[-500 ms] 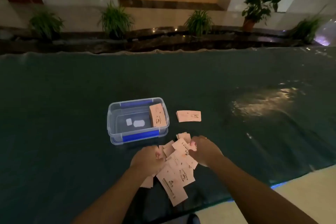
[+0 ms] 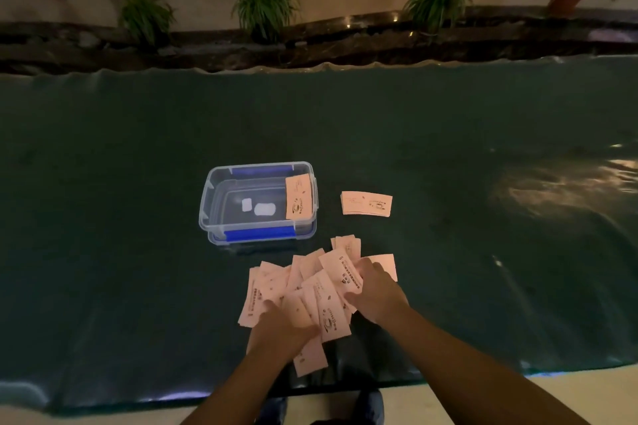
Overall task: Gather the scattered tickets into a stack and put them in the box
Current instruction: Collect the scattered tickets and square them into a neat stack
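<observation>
Two bare hands low in frame, both down on one loose pile of pink tickets [image 2: 319,290] at lower centre. Left hand [image 2: 281,329] palm-down on pile's near-left part, fingers curled over paper; whether any ticket is actually pinched, cannot tell. Right hand [image 2: 374,288] on pile's right edge, fingers bent and pressed against overlapping tickets; grip likewise not clear. Pile fanned and overlapping, count not possible; one ticket sticking out toward near edge below left hand.

One dark green table cover [image 2: 103,235] under everything, wrinkled, glare patch at right.

One clear plastic box [image 2: 210,203] just beyond pile, centre frame, lid off, two blue latches on its near and far walls. One ticket stack [image 2: 299,197] inside box, leaning against right wall. Two pale patches on box floor, nature unclear.

One squared ticket stack [image 2: 366,203] flat on cover, right of box, apart from it and from pile.

Four potted plants along top of frame; nearest-centre plant [image 2: 264,3].
</observation>
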`<state>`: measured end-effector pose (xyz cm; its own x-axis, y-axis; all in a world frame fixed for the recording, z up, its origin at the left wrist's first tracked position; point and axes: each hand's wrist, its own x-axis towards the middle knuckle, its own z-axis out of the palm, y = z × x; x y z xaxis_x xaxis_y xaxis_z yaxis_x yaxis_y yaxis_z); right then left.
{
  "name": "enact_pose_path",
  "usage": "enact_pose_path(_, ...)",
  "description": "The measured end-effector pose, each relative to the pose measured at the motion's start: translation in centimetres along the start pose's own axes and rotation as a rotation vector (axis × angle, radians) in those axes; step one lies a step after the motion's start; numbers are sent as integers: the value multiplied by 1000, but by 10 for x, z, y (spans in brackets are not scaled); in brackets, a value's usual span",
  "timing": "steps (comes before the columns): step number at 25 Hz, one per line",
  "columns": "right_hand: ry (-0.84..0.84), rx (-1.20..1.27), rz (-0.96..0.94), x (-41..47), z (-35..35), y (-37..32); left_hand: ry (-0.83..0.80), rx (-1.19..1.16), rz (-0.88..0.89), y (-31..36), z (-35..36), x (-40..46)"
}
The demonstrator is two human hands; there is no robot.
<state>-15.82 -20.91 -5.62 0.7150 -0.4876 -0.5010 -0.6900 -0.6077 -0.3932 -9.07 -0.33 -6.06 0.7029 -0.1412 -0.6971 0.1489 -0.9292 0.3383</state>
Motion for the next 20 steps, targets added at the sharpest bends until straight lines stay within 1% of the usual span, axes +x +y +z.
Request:
enact_pose_path(5, -36, 45, -56, 0, 0, 13, 135, -144, -10, 8, 24, -10)
enact_pose_path(8, -86, 177, -71, -3, 1, 21, 166, -222, -31, 16, 27, -16)
enact_pose_path(10, -81, 251, -77, -6, 3, 24, 168, -253, -32, 18, 27, -17)
enact_pose_path(13, 3, 284, -51, -16, 4, 24, 156, -232, 8, 21, 28, -16)
enact_pose_path(16, -33, 275, -14, -24, 11, 23, 174, -227, 33, 31, 30, -13)
enact_pose_path(20, -46, 347, -8, -32, 16, 19, 189, -224, 28, 48, 34, -11)
